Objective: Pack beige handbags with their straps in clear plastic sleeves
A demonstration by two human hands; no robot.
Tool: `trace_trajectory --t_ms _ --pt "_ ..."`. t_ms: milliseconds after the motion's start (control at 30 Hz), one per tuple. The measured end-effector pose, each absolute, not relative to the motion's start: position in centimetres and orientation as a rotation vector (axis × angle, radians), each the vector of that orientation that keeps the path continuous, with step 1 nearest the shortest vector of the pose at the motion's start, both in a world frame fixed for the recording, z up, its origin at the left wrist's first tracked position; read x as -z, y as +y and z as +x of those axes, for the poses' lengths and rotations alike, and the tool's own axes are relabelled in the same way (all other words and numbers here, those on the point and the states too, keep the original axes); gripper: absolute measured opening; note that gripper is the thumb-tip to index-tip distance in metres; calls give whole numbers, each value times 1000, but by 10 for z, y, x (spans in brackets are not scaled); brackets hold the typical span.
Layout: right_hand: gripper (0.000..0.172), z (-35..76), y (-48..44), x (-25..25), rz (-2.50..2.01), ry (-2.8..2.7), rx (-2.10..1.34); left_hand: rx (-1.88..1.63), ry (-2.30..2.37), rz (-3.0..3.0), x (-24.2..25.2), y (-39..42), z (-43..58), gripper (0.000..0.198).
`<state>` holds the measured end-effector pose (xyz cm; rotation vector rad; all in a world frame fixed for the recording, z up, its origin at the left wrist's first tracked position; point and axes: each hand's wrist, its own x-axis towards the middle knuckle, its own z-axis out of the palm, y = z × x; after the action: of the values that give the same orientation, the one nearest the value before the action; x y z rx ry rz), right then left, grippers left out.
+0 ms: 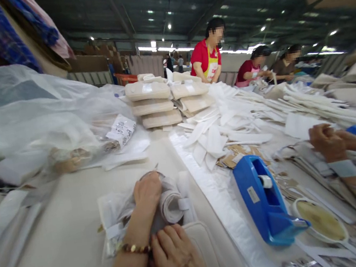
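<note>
My left hand, with a beaded bracelet and pale blue sleeve, reaches over a bundle of beige fabric. Its fingers curl around the fabric's edge, partly hidden by the back of the hand. Just right of it stands a rolled beige fabric strip with a white label. Nearer to me, my right hand lies across a beige stitched fabric piece, fingers stretched side by side and pressing down. A clear plastic packet lies left of the bundle.
A blue tape dispenser and a round white-rimmed container stand right. A co-worker's hands work beyond. Stacked beige bundles, white strips and a large plastic bag occupy the back. Other people stand farther off.
</note>
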<state>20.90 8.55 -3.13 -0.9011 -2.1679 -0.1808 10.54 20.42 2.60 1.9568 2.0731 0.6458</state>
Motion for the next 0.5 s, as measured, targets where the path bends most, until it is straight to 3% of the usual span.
trace_trajectory --t_ms 133,233,500 --pt "18 227 81 25 -775 -1943 283 -403 2127 2071 -31 204 105 25" --pt "20 281 65 11 -839 -1908 386 -331 2091 2125 -32 205 103 23" --pt "33 492 54 15 -1867 -1526 683 -559 1997 1995 -21 213 92 19"
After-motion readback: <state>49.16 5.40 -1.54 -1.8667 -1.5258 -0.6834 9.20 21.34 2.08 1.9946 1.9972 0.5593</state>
